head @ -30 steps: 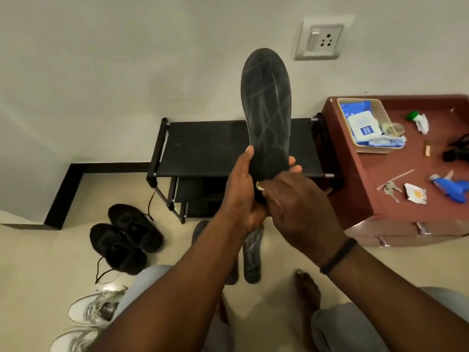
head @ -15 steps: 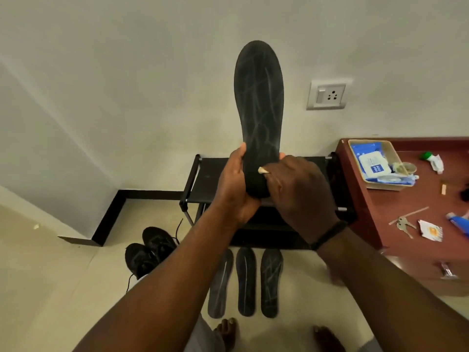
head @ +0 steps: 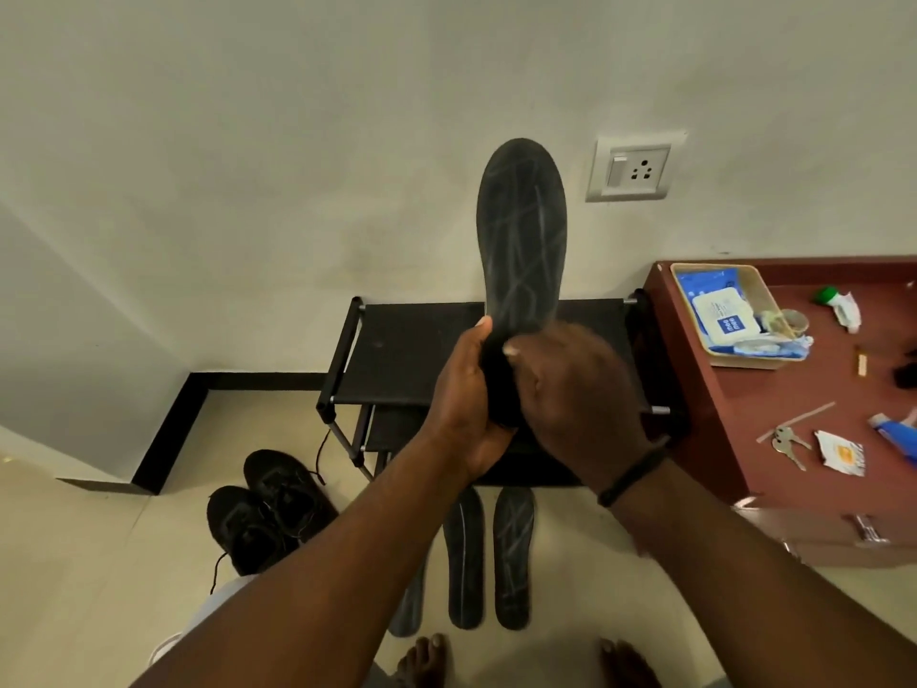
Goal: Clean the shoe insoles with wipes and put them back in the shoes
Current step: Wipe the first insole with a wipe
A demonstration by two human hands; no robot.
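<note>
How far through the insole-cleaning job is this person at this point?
Early to middle. Done: insoles are out, three lying on the floor by the shoe rack. In hand: the left hand holds a fourth insole upright while the right hand works at its heel; no wipe is visible there. Left: whether the floor ones are cleaned is unclear, and none is back in the black shoes.
</note>
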